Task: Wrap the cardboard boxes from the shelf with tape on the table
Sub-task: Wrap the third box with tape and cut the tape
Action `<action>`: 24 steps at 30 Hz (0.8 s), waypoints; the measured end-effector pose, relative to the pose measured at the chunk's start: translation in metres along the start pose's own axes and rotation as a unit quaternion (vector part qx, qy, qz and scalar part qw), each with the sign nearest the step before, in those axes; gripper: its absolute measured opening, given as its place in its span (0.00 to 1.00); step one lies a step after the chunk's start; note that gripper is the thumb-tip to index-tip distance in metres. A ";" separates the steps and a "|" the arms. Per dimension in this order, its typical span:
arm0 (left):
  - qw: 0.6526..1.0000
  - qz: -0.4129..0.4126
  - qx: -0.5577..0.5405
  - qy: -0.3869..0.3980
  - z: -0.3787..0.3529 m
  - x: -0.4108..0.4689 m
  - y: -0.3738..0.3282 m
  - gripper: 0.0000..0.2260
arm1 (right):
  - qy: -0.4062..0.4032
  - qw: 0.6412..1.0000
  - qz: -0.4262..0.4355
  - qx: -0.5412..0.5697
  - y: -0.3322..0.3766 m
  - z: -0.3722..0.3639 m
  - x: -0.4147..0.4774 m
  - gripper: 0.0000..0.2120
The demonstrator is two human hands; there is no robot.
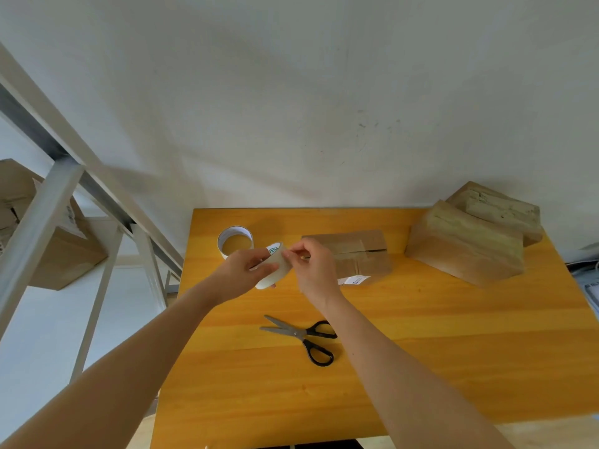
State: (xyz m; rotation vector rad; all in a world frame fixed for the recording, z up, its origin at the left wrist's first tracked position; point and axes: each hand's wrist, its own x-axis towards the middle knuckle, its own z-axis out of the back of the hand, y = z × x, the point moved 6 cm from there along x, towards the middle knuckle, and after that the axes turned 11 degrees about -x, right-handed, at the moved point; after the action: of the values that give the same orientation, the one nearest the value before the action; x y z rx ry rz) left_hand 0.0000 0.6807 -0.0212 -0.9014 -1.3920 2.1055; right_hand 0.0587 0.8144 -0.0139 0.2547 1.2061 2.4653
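Scissors (pixel 299 333) lying ready on worktop (pixel 421 335); left hand (pixel 241 270) gripping tape roll (pixel 276 279) so right hand (pixel 314 270) is pinching its end

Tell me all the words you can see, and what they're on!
"HINA" in green, inside the tape roll the left hand holds.
White label on the flat cardboard box: too small to read.
Label on the shelf box: too blurred to read.
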 end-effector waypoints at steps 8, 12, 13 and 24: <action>0.998 -0.027 0.058 -0.010 -0.001 0.008 -0.008 0.13 | -0.004 0.994 0.024 -0.102 0.002 0.006 0.000 0.05; 0.998 -0.026 0.065 -0.002 -0.006 0.012 -0.012 0.13 | -0.003 0.990 0.033 -0.136 0.001 0.012 0.002 0.04; 0.998 -0.029 0.064 0.000 -0.006 0.012 -0.012 0.11 | -0.001 0.989 0.037 -0.144 0.001 0.012 0.001 0.05; 0.998 0.000 -0.057 0.013 -0.005 0.017 -0.021 0.06 | 0.002 0.986 -0.107 0.130 -0.009 0.013 0.011 0.02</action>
State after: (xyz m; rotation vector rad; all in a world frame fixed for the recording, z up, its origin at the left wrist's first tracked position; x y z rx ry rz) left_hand -0.0077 0.7031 -0.0074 -0.9702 -1.5106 2.0244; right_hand 0.0553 0.8338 -0.0133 0.1785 1.4753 2.1276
